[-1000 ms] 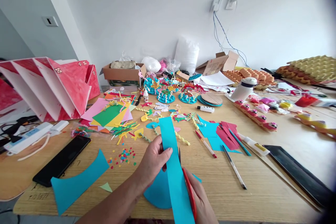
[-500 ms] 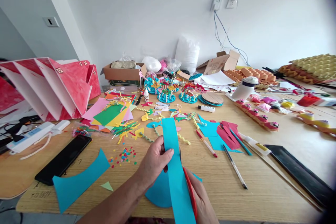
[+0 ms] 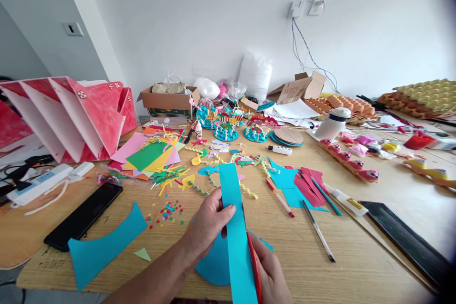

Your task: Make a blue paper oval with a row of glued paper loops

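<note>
Paper in a long blue strip (image 3: 233, 232) stood nearly upright at the near middle of the bench (image 3: 302, 270), above its surface, between the person's two hands. The left hand (image 3: 210, 221) had its grip pinched on the strip's left edge, thumb flat across the front face, the other fingers mostly hidden behind. The right hand (image 3: 271, 270) had its grip wrapped round the red handles of the scissors (image 3: 253, 268), which lay close along the strip's right edge; only a sliver of dark blade showed there, so how far apart the blades stood could not be told. Below and behind the strip, a blue rounded piece (image 3: 213, 263) rested on the bench, partly covered by the left forearm and the paper. To the near left lay a curved blue offcut (image 3: 107, 249), its tip close to a scatter of confetti (image 3: 171, 211), with a small pale green triangle (image 3: 143, 254) to its right and a black phone (image 3: 83, 216) just beyond it. To the right of the hands were a red-capped pen (image 3: 280, 198) and a black-tipped pen (image 3: 318, 231). Farther off, left of centre, coloured sheets (image 3: 149, 156) lay overlapped, and blue decorated pieces (image 3: 226, 133) stood at the far middle.
</note>
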The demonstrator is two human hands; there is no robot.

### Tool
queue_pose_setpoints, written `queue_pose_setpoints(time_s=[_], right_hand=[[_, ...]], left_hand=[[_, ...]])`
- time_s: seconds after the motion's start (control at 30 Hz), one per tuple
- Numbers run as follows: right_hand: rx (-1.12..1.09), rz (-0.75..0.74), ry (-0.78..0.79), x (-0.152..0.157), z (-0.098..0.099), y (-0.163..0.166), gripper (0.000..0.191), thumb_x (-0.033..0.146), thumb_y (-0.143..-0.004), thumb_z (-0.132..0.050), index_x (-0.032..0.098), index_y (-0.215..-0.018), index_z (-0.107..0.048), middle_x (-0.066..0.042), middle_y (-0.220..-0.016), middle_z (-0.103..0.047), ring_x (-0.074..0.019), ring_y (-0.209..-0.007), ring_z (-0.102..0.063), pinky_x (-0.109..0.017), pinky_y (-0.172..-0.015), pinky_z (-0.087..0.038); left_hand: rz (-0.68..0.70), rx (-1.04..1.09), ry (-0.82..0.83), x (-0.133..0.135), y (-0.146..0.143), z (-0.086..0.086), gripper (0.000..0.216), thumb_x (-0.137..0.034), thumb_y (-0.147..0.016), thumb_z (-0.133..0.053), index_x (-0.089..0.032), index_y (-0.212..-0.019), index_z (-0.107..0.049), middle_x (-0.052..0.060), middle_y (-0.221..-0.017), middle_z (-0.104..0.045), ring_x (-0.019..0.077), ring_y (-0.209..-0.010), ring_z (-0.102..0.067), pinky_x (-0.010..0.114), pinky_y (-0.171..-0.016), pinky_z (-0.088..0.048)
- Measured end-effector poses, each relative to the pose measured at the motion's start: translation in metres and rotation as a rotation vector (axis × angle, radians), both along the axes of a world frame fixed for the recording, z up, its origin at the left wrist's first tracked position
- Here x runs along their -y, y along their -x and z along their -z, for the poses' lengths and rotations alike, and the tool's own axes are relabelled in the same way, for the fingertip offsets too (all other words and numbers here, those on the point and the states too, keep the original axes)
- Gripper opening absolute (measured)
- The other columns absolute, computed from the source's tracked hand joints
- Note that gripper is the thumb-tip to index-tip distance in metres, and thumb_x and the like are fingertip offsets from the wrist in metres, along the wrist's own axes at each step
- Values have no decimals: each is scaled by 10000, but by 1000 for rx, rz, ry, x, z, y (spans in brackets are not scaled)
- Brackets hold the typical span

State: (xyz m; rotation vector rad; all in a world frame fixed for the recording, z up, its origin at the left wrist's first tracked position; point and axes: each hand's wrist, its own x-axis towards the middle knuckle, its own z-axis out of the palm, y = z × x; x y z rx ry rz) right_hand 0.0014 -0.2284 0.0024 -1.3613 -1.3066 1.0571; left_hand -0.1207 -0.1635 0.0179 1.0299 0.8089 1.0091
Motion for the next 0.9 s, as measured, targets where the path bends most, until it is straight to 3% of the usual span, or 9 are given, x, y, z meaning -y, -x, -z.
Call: queue_pose_setpoints(time_s=[0.1, 0.3, 0.57, 0.9], right_hand=[[9, 33, 7, 2, 5, 0, 479, 608, -797, -425, 208, -764, -687, -40, -758, -690, -215, -692, -613, -275, -647, -496], [32, 145, -57, 10, 26, -6, 368, 509, -819, -482, 251, -1013, -659, -32, -1043, -669, -261, -988, -590, -326, -862, -471], [50, 153, -58, 19, 60, -13, 366, 453, -841, -484, 276, -1139, -602, -41, -1220, -587, -277, -1145, -505, -370, -929, -445], [104, 81, -137, 19, 46, -13, 490, 592, -699, -589, 272, -1064, -654, -54, -1192, -607, -315, -1123, -515, -389, -954, -419]], left_hand=[[11, 22, 2, 0, 0, 1, 353, -279, -768, -566, -205, -1106, -500, -66, -583, -396, 72, -469, -394, 203, -492, -400], [14, 32, 41, 1, -4, 0, 247, -283, -736, -591, -171, -944, -520, -59, -583, -426, 56, -445, -364, 191, -465, -363], [-15, -67, -86, -3, 2, 1, 286, -298, -773, -558, -199, -1038, -515, -59, -588, -398, 81, -492, -412, 192, -490, -380], [-20, -178, -159, -4, 4, 5, 261, -267, -782, -522, -203, -1035, -510, -57, -600, -423, 95, -539, -457, 201, -537, -420]])
